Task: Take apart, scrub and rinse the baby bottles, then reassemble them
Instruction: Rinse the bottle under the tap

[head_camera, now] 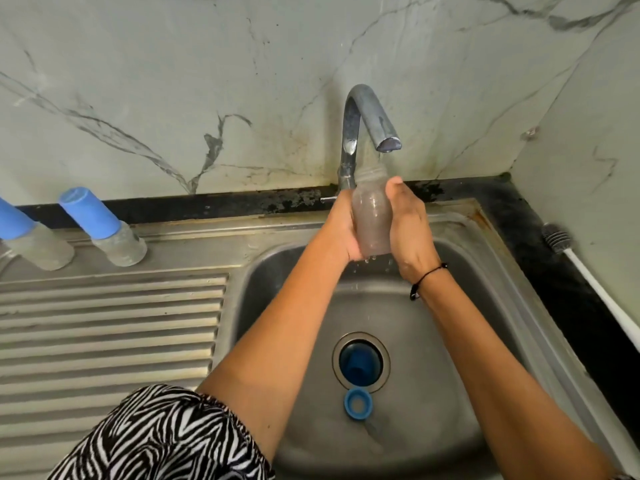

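Open clear bottle [372, 216], uncapped, upright, held over the sink just under the tap spout, wet and dripping from its base. Blue ring collar [357, 403] lying in the near part of the basin, just beside the drain. Two capped bottles at far left on the worktop: one [104, 227] with a tall blue cap, standing; another [31, 237] at the left edge, partly cut off.

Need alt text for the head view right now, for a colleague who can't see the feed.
Both hands, left hand and right hand, hold an open clear bottle upright under the faucet spout above the steel sink. A blue collar ring lies near the drain; two blue-capped bottles stand on the drainboard and a bottle brush lies at right.
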`<state>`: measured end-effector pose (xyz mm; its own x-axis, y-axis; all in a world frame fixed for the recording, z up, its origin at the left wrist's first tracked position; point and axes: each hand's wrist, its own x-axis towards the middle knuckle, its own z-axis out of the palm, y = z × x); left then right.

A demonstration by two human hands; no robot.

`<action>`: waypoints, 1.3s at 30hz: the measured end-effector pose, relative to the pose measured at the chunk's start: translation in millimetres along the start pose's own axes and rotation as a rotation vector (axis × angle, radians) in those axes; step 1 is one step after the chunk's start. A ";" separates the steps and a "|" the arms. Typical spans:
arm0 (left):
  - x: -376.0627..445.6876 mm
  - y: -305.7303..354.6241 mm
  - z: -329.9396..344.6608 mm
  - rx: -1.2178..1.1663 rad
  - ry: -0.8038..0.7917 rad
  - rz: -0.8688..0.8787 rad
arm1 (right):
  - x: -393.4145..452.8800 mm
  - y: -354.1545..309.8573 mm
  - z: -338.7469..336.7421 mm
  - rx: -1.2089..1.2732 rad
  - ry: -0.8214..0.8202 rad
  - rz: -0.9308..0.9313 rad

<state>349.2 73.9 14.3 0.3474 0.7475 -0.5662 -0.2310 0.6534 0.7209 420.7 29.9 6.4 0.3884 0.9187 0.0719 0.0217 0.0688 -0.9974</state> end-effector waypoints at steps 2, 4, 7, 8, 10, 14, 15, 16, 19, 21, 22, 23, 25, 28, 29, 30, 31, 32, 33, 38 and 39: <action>-2.0 -1.8 3.3 0.001 0.088 0.074 | 4.8 3.0 0.4 0.033 0.009 0.087; -8.5 -7.2 6.9 -0.056 0.103 0.167 | 12.8 9.5 -2.8 -0.117 0.050 0.054; -14.8 -19.5 10.3 0.065 0.179 0.345 | 19.4 15.3 -10.3 -0.238 0.144 -0.010; -11.7 -21.0 7.9 0.097 0.199 0.395 | 17.7 16.7 -9.0 -0.222 0.142 -0.023; -4.5 -19.3 2.2 0.193 0.267 0.482 | 4.6 15.1 1.9 -0.180 0.088 -0.021; 0.8 -17.4 2.8 0.377 0.244 0.561 | -11.4 20.9 18.9 -0.042 0.035 0.080; -2.7 -17.6 6.6 0.358 0.207 0.549 | -7.2 20.5 17.7 0.003 0.064 0.130; -7.5 -18.9 10.0 0.348 0.175 0.541 | -2.6 17.5 15.3 0.050 0.085 0.186; -17.5 -33.1 12.4 0.501 0.142 0.702 | 9.5 6.6 8.1 0.110 0.092 0.194; -22.7 -49.8 9.7 0.598 0.191 0.839 | 11.8 -1.2 10.6 0.053 0.076 0.126; -21.1 -53.8 8.6 0.609 0.215 0.848 | 11.7 -1.7 12.1 0.026 0.074 0.114; -17.0 -54.5 8.6 0.605 0.236 0.825 | 11.1 0.5 13.0 -0.003 0.074 0.117; -7.5 -48.9 7.1 0.585 0.270 0.751 | 6.3 6.7 12.0 -0.046 0.101 0.117; 2.4 -34.5 8.8 0.497 0.300 0.644 | -1.6 10.7 8.7 -0.094 0.107 0.100; 3.2 -31.2 13.1 0.486 0.284 0.595 | -2.9 10.0 5.5 -0.115 0.116 0.092; 3.2 -28.0 16.8 0.463 0.264 0.556 | -3.4 8.9 2.4 -0.136 0.130 0.083; 2.4 -23.1 19.1 0.404 0.237 0.502 | -3.0 9.5 -0.5 -0.161 0.140 0.077; 3.8 -16.9 20.5 0.319 0.208 0.431 | -3.3 9.5 -3.0 -0.174 0.142 0.071; 4.2 -8.5 20.2 0.237 0.172 0.325 | -3.7 10.6 -4.8 -0.179 0.131 0.065; 10.1 11.3 11.2 0.102 -0.022 0.099 | -13.7 11.4 -1.7 -0.069 0.109 0.028; 10.3 10.4 15.9 0.122 0.033 0.166 | -12.5 9.7 -0.1 -0.008 0.135 0.047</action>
<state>364.9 86.4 22.3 0.2829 0.8486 -0.4469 -0.1705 0.5031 0.8473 416.1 19.1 -4.2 0.5096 0.8601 0.0244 0.0080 0.0236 -0.9997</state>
